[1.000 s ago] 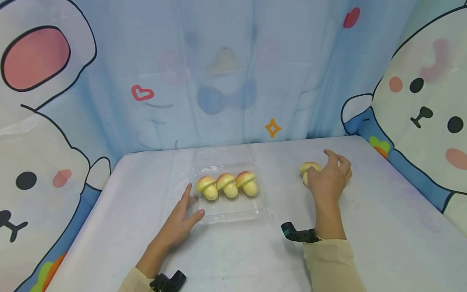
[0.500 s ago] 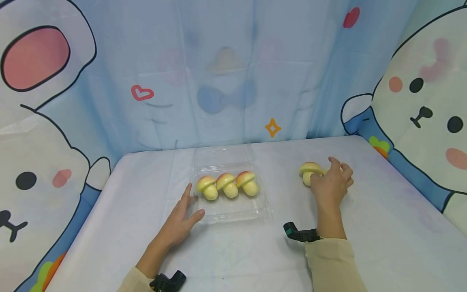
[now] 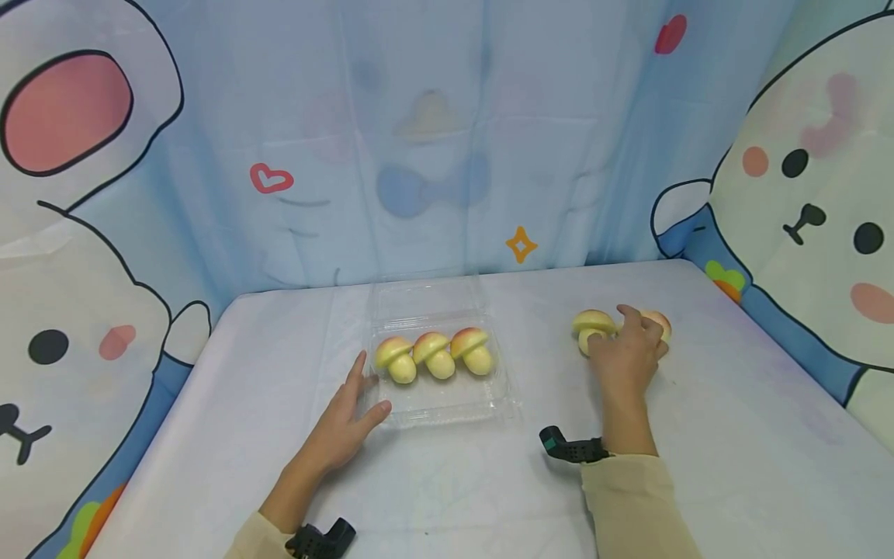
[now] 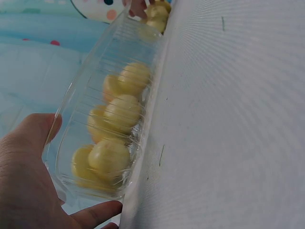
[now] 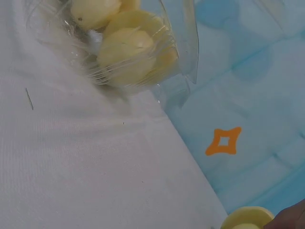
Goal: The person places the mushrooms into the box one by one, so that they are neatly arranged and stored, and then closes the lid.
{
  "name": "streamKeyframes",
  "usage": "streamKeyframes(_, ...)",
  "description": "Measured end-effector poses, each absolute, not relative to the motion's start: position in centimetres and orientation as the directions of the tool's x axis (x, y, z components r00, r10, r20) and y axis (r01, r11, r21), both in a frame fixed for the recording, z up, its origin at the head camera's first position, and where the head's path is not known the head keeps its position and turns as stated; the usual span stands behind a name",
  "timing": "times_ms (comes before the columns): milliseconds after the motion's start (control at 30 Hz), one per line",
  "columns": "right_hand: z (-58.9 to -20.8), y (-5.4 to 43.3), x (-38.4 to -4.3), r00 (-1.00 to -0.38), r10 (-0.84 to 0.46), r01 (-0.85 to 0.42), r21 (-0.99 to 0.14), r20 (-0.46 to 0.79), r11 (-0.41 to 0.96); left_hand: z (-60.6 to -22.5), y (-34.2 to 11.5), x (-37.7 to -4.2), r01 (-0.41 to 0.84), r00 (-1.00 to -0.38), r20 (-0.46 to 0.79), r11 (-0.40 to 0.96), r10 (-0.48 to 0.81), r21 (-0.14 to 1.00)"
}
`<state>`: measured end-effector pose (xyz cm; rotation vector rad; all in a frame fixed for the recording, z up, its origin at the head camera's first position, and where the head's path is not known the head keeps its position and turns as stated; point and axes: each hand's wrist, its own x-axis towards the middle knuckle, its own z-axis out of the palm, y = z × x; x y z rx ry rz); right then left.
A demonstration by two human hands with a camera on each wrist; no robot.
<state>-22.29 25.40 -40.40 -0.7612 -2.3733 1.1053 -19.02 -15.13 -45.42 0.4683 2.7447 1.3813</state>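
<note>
Three toy mushrooms with pale yellow stems and red-tinged caps [image 3: 434, 355] lie in a row in a clear plastic clamshell box [image 3: 447, 405], its lid folded back. My left hand [image 3: 340, 419] rests at the box's left end, thumb and fingers spread around the corner and mostly straight. Farther right, my right hand [image 3: 626, 353] is over a group of similar mushrooms, its fingers bent downward. One mushroom [image 3: 594, 321] shows on its left, another mushroom [image 3: 657, 321] behind its right side. The hand covers what lies beneath; I cannot tell whether its fingers grip a mushroom.
A white cloth [image 3: 489, 481] covers the table. Behind it hangs a blue printed curtain [image 3: 433, 233], with cartoon figures at both sides. A black wrist camera [image 3: 573, 446] is strapped to the right wrist, another black camera [image 3: 321, 538] to the left.
My right hand shifts slightly right, then back left over the mushroom group, uncovering the left mushroom and then the right one. The left hand and the box stay put.
</note>
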Motion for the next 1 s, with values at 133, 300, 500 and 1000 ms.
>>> streamKeyframes(133,-40.7,25.1,-22.4,-0.788,0.596,0.270,-0.785,0.152,0.557,-45.4,-15.1,-19.0,0.246,-0.955,0.100,0.558,0.279,0.793)
streamKeyframes(300,-41.5,25.0,-22.7,-0.814,0.560,0.246,-0.778,0.158,0.578,-45.4,-15.0,-19.0,0.237,-0.958,0.092,0.569,0.272,0.788)
streamKeyframes(500,-42.5,25.1,-23.1,-0.818,0.557,0.258,-0.777,0.141,0.575,-45.5,-15.0,-19.0,0.237,-0.958,0.094,0.567,0.269,0.789)
streamKeyframes(1000,-43.2,25.0,-23.3,-0.811,0.556,0.211,-0.795,0.182,0.568,-45.2,-14.9,-18.8,0.225,-0.960,0.084,0.557,0.266,0.800)
